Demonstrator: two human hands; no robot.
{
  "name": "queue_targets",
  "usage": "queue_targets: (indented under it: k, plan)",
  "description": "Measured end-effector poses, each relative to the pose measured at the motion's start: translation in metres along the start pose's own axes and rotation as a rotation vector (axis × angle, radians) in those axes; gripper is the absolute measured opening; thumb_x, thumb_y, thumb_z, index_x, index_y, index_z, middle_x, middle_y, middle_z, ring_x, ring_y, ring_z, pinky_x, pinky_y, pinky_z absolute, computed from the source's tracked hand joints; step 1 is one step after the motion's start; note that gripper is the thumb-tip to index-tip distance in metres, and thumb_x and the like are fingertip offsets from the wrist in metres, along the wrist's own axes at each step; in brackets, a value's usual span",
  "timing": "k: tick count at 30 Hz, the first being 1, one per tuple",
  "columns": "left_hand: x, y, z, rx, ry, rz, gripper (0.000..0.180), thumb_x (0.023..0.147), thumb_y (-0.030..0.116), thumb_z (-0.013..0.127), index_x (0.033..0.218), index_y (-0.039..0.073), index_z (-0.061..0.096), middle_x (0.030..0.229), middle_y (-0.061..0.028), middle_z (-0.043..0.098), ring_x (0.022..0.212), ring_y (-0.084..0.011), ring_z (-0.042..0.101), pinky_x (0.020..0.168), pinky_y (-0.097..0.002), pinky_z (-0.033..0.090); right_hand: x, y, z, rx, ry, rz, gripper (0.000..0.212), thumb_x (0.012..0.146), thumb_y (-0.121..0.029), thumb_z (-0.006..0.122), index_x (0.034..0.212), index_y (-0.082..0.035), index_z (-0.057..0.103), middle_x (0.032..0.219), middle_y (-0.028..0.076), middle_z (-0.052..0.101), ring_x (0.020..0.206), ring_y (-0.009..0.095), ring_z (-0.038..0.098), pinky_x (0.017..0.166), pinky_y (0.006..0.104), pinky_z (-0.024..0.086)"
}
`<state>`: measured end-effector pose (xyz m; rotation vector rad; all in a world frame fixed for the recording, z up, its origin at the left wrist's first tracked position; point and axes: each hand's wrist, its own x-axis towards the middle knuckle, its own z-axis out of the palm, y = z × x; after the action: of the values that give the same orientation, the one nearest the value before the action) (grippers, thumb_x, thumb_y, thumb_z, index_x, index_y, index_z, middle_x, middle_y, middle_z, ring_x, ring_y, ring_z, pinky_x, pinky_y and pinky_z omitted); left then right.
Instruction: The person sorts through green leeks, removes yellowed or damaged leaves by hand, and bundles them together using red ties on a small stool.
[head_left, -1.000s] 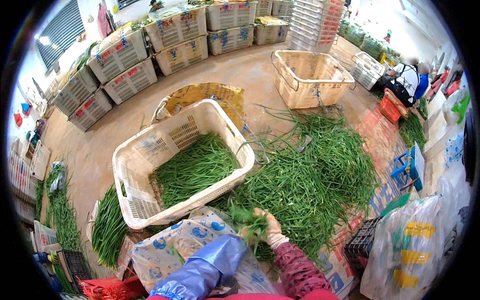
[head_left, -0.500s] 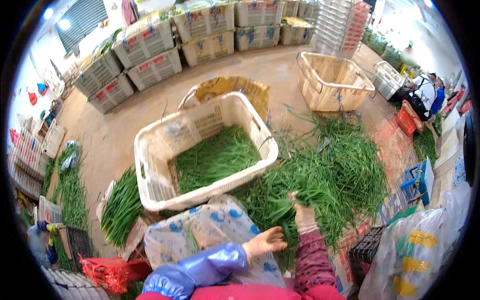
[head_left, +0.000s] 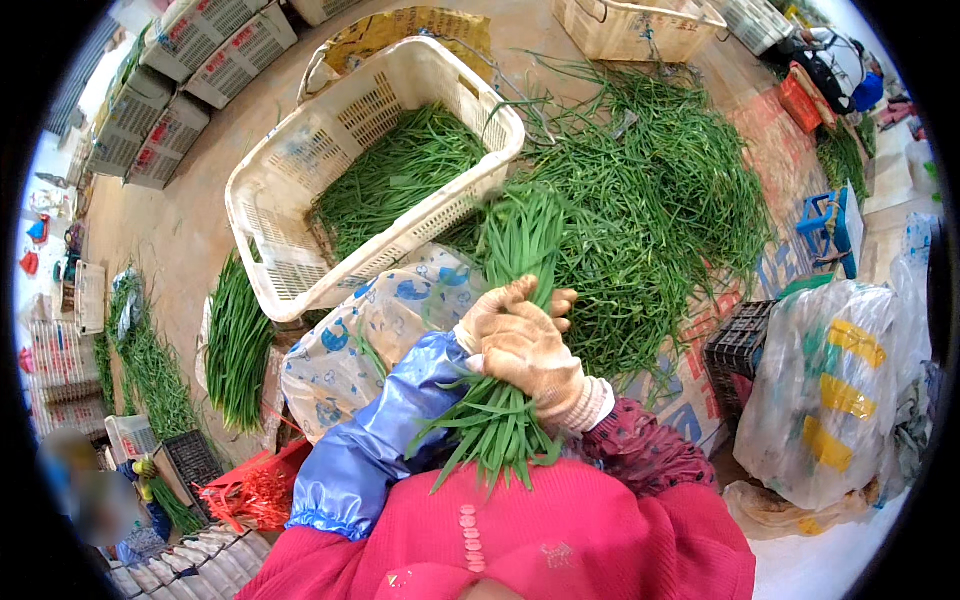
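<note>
A bunch of garlic chives [head_left: 522,238] is held upright close to my chest, its lower ends fanning out below my gloved hands. My left hand [head_left: 492,312], in a tan glove below a shiny blue sleeve, is wrapped round the bunch from the left. Crossing over it, my right hand [head_left: 540,365] closes round the same bunch from the right; its glove has a white cuff. A large heap of loose chives [head_left: 650,190] spreads just beyond and to the right. The white plastic crate [head_left: 262,282] at front left has more chives lying inside.
A patterned plastic sheet [head_left: 330,370] lies below the crate, beside a neat bundle of chives [head_left: 235,350]. At right are a black crate [head_left: 738,340], a large clear bag [head_left: 810,400] and a blue stool [head_left: 835,235]. Stacked crates [head_left: 160,130] stand at far left.
My right hand has drawn a bunch of chives from the heap toward my chest. My left hand, open before, has closed on it too. The view has tilted down.
</note>
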<state>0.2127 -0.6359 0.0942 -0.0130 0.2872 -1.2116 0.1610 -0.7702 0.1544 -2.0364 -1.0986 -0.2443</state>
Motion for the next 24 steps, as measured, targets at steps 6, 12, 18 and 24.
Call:
queue_targets:
  k: [6, 12, 18, 24]
  plan:
    - [-0.037, 0.011, 0.031, 0.567, 0.377, 0.062, 0.043, 0.089, 0.016, 0.059, 0.126, -0.005, 0.051, 0.076, -0.0048, 0.06, 0.063, -0.0133, 0.055, 0.062, -0.0261, 0.048, -0.044, -0.027, -0.034, 1.417, 0.256, 0.568, 0.037, 0.084, -0.005, 0.064, 0.12, -0.006, 0.057, 0.123, 0.013, 0.059, 0.118, 0.028, 0.055, 0.103, 0.0416, 0.04]
    - [-0.093, 0.007, 0.041, 0.857, 0.443, 0.032, 0.025, 0.083, 0.007, 0.064, 0.105, -0.005, 0.061, 0.075, -0.0104, 0.061, 0.06, -0.0144, 0.055, 0.053, -0.0269, 0.044, -0.02, 0.015, 0.044, 1.695, 0.515, 0.722, 0.063, 0.092, -0.03, 0.062, 0.141, -0.006, 0.031, 0.133, 0.01, 0.05, 0.114, 0.021, 0.054, 0.1, 0.0371, 0.044]
    - [-0.158, -0.017, 0.044, 1.054, 0.668, -0.067, 0.051, 0.073, 0.0, 0.073, 0.122, 0.004, 0.058, 0.098, -0.007, 0.066, 0.072, -0.0106, 0.058, 0.058, -0.0233, 0.048, -0.009, 0.088, 0.054, 1.913, 1.05, 0.85, 0.054, 0.096, -0.047, 0.049, 0.13, -0.005, 0.048, 0.122, 0.013, 0.059, 0.11, 0.028, 0.058, 0.097, 0.0453, 0.048]
    - [-0.195, -0.038, 0.019, 0.931, 0.679, -0.053, 0.044, 0.071, 0.001, 0.076, 0.113, 0.003, 0.062, 0.092, -0.0053, 0.065, 0.068, -0.0115, 0.058, 0.057, -0.0265, 0.048, -0.032, 0.143, 0.079, 1.459, 1.283, 1.347, 0.017, 0.094, -0.018, 0.056, 0.085, -0.004, 0.058, 0.069, 0.003, 0.055, 0.056, 0.017, 0.054, 0.052, 0.0298, 0.048]
